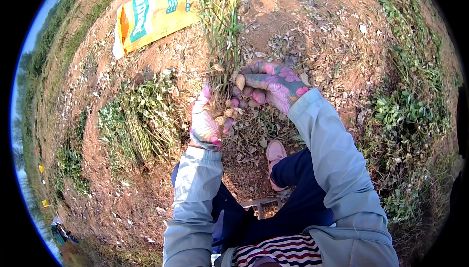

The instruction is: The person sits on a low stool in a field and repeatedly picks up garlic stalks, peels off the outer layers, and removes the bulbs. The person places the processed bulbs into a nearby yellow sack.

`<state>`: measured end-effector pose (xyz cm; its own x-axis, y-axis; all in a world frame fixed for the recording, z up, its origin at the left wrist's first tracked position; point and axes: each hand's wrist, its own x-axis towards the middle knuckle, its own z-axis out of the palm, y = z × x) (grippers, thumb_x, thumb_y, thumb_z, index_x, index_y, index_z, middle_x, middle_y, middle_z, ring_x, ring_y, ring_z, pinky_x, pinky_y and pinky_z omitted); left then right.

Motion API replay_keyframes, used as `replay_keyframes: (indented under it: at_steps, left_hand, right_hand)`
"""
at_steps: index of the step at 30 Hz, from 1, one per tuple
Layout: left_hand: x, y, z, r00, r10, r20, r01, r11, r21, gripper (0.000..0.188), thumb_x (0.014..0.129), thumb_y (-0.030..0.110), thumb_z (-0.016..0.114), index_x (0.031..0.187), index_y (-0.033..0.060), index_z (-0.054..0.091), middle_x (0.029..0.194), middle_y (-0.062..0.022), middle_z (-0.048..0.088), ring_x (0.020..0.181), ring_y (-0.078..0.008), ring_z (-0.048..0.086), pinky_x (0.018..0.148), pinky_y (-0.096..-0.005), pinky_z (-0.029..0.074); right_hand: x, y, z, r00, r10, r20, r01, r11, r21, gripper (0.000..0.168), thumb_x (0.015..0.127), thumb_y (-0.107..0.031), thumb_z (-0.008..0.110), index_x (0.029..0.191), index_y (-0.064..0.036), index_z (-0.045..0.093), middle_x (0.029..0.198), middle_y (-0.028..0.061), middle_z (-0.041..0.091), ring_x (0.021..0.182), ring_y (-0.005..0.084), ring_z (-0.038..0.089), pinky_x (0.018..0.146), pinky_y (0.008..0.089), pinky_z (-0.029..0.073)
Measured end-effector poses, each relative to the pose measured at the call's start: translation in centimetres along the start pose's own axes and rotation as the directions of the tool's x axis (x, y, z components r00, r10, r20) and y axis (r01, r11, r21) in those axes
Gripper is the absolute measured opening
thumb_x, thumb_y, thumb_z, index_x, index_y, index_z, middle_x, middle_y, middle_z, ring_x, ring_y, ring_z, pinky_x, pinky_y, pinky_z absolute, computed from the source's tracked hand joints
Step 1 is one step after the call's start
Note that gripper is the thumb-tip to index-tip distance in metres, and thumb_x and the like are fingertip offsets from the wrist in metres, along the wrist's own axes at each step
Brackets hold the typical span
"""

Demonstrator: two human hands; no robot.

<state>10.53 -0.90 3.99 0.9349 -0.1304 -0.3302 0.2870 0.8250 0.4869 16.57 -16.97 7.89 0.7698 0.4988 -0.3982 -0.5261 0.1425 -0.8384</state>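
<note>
A bundle of uprooted peanut plants point(222, 43) lies before me, its stems stretching away and its roots towards me. My left hand point(206, 120), in a patterned work glove, grips the root end from the left. Pale peanut pods point(228, 113) hang among the roots. From the right, my gloved right hand point(276, 83) reaches the same roots with curled fingers. A plump peanut pod point(240, 82) sits at its fingertips. Several pinkish, rounded shapes crowd between the hands; which are glove fingertips and which are pods is hard to tell.
A yellow printed sack point(157, 14) lies flat on the soil, far left. Piles of pulled plants lie at left point(143, 120) and along the right point(406, 120). Dry leaves litter the ground. Below are my pink shoe point(276, 153) and part of a low frame point(261, 205) between my legs.
</note>
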Motion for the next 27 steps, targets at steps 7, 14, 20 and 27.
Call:
replay_keyframes:
  at_steps: [7, 14, 20, 27]
  left_hand:
    - [0.3, -0.5, -0.6, 0.998, 0.025, 0.051, -0.023, 0.999, -0.044, 0.046, 0.087, 0.043, 0.041, 0.106, 0.0019, 0.051, 0.084, -0.0087, 0.06, 0.063, -0.0166, 0.059, 0.047, -0.0268, 0.048]
    - [0.4, -0.7, -0.4, 0.999, 0.004, 0.043, 0.002, 0.992, -0.126, 0.043, 0.087, 0.041, 0.042, 0.101, 0.0015, 0.053, 0.082, -0.0099, 0.06, 0.065, -0.0194, 0.058, 0.057, -0.0312, 0.049]
    - [0.7, -0.7, -0.8, 1.0, 0.013, 0.019, -0.011, 0.994, -0.105, 0.041, 0.087, 0.04, 0.042, 0.1, 0.0027, 0.054, 0.078, -0.0104, 0.06, 0.064, -0.0215, 0.058, 0.058, -0.0347, 0.049]
    - [1.2, 0.2, -0.8, 0.992, 0.121, -0.02, -0.122, 0.988, -0.091, 0.038, 0.089, 0.036, 0.039, 0.107, 0.0048, 0.051, 0.088, -0.0102, 0.06, 0.073, -0.0232, 0.059, 0.062, -0.037, 0.049]
  right_hand:
    - [-0.2, -0.3, 0.5, 0.997, 0.022, -0.068, -0.018, 0.998, 0.057, 0.021, 0.078, -0.021, 0.062, 0.086, -0.003, 0.058, 0.07, 0.0046, 0.059, 0.05, 0.0094, 0.05, 0.045, 0.0214, 0.041]
    - [0.0, 0.3, 0.4, 0.998, -0.055, 0.005, 0.055, 0.99, -0.133, 0.019, 0.076, -0.018, 0.063, 0.081, -0.001, 0.058, 0.071, 0.0055, 0.06, 0.055, 0.0102, 0.055, 0.046, 0.0208, 0.042]
    - [0.4, 0.2, -0.3, 0.97, -0.224, 0.093, 0.242, 0.862, -0.446, 0.015, 0.077, -0.015, 0.06, 0.082, -0.001, 0.058, 0.071, 0.0052, 0.06, 0.057, 0.0112, 0.056, 0.048, 0.0217, 0.044]
    - [0.0, 0.1, -0.1, 0.995, -0.029, -0.098, -0.012, 0.917, -0.398, 0.019, 0.078, -0.018, 0.061, 0.088, -0.001, 0.059, 0.074, 0.005, 0.059, 0.058, 0.0102, 0.056, 0.048, 0.0226, 0.045]
